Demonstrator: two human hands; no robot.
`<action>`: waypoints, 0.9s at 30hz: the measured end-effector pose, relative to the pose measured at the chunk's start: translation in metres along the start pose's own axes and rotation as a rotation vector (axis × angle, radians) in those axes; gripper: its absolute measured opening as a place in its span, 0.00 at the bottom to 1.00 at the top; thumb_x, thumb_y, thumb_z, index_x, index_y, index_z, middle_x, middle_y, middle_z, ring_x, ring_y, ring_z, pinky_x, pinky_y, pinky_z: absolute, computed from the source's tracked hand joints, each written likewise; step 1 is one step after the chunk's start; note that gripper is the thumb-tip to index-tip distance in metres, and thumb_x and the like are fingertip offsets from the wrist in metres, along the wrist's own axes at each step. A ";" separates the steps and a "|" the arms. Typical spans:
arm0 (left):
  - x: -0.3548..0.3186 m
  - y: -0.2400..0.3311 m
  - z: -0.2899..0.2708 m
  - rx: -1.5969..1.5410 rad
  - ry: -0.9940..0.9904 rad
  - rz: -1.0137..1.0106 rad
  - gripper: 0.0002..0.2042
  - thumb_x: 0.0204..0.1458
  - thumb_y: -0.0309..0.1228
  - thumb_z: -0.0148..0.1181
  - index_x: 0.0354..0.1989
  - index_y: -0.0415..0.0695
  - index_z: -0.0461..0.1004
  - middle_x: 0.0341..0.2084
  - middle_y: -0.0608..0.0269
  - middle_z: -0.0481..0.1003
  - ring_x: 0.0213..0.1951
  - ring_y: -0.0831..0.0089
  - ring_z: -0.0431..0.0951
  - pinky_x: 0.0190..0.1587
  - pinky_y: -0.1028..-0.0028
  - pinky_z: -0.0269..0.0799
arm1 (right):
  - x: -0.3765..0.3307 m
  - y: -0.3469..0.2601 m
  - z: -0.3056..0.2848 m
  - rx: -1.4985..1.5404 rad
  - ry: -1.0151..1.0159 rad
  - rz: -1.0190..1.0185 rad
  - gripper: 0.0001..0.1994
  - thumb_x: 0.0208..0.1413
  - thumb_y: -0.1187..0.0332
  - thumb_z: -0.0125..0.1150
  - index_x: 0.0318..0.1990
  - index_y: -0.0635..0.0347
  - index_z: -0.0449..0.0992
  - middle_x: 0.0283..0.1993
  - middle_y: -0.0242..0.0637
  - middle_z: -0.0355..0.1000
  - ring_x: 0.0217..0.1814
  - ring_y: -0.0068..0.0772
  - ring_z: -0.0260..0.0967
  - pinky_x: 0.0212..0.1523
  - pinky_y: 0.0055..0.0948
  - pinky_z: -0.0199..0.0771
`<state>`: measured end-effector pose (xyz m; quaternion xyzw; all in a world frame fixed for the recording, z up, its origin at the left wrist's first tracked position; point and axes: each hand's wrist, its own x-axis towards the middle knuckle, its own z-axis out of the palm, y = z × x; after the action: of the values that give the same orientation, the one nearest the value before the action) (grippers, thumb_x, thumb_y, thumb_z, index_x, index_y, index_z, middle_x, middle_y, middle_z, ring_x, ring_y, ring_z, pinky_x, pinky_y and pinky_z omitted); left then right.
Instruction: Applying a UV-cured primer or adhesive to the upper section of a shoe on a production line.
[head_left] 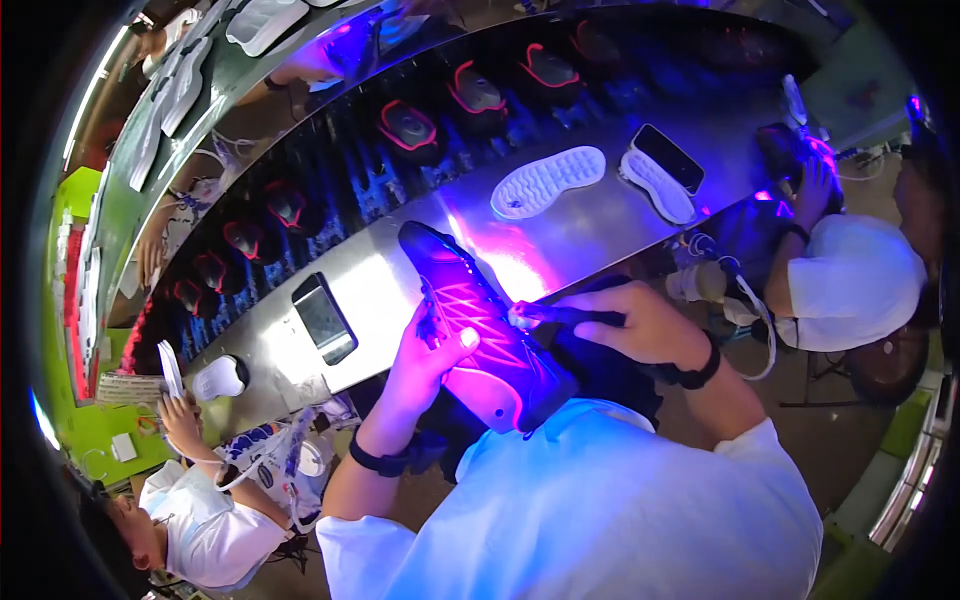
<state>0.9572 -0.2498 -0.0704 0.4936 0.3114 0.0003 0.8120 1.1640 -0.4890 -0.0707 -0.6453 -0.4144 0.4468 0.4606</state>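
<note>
A dark shoe upper with crossed laces, lit purple and pink, lies tilted in front of me with its toe pointing away. My left hand grips its left side, the thumb pressed over the lace area. In my right hand is a dark-handled brush; its tip meets the upper's right side edge. Beyond the upper, a white shoe sole rests on the metal bench. A second white sole lies farther right, against a dark phone.
Another phone lies on the bench to the left. Behind the bench a dark conveyor carries several shoe uppers. One co-worker sits at the lower left holding a white sole; another co-worker sits at the right.
</note>
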 end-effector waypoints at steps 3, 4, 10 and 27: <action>-0.009 -0.002 0.000 -0.055 0.034 0.005 0.33 0.55 0.33 0.71 0.65 0.36 0.62 0.51 0.59 0.73 0.54 0.71 0.74 0.57 0.68 0.72 | 0.003 -0.003 -0.004 0.020 -0.028 -0.005 0.20 0.58 0.71 0.67 0.58 0.63 0.78 0.52 0.49 0.80 0.52 0.41 0.80 0.56 0.35 0.74; -0.012 -0.002 -0.001 -0.079 0.058 0.001 0.32 0.55 0.33 0.71 0.65 0.36 0.63 0.50 0.61 0.73 0.51 0.72 0.75 0.55 0.70 0.73 | -0.001 -0.009 -0.010 -0.010 -0.087 -0.004 0.20 0.57 0.72 0.67 0.58 0.62 0.78 0.50 0.48 0.81 0.50 0.41 0.80 0.54 0.34 0.75; -0.016 -0.017 -0.021 0.026 0.227 -0.029 0.31 0.53 0.37 0.73 0.61 0.37 0.65 0.40 0.66 0.72 0.40 0.76 0.74 0.46 0.76 0.71 | -0.026 -0.027 -0.015 -0.146 -0.138 -0.014 0.20 0.56 0.72 0.69 0.57 0.59 0.79 0.43 0.46 0.81 0.42 0.42 0.80 0.46 0.34 0.77; -0.007 -0.005 0.016 -0.624 -0.077 -0.241 0.25 0.65 0.48 0.54 0.63 0.45 0.66 0.53 0.55 0.77 0.49 0.63 0.83 0.45 0.64 0.85 | -0.013 -0.058 -0.044 -0.533 0.131 -0.174 0.22 0.54 0.69 0.69 0.59 0.48 0.79 0.28 0.38 0.71 0.29 0.42 0.71 0.32 0.36 0.71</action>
<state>0.9578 -0.2669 -0.0654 0.1803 0.3218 -0.0190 0.9293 1.1959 -0.4973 -0.0041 -0.7331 -0.5403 0.2382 0.3373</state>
